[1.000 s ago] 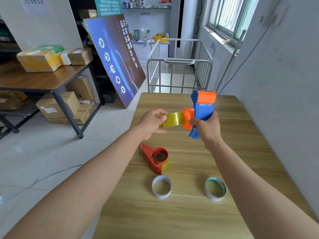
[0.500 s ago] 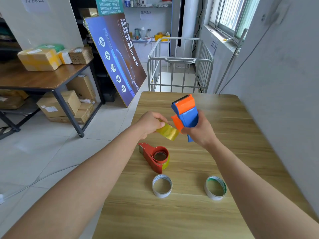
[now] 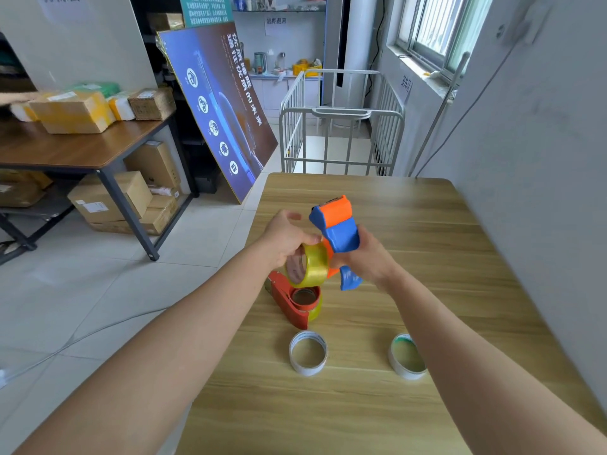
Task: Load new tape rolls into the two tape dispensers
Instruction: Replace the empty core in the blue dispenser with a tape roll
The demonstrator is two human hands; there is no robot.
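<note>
While the right hand point(image 3: 368, 257) grips the blue-orange dispenser point(image 3: 338, 231) above the red dispenser point(image 3: 294, 302), left fingers point(image 3: 308, 238) pinch the yellow tape roll point(image 3: 310, 266) against it; roll looks light, stiff, slick-sided; best held by its rim.

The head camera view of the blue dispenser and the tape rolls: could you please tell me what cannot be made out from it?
- Blue dispenser: its hub and seating are hidden behind the yellow tape roll and the right hand.
- Left hand: fingertips blurred, so the grip on the roll is unclear.
- Red dispenser: front end covered by the held roll.
- Green-cored ring: right side covered by the right forearm.
</note>
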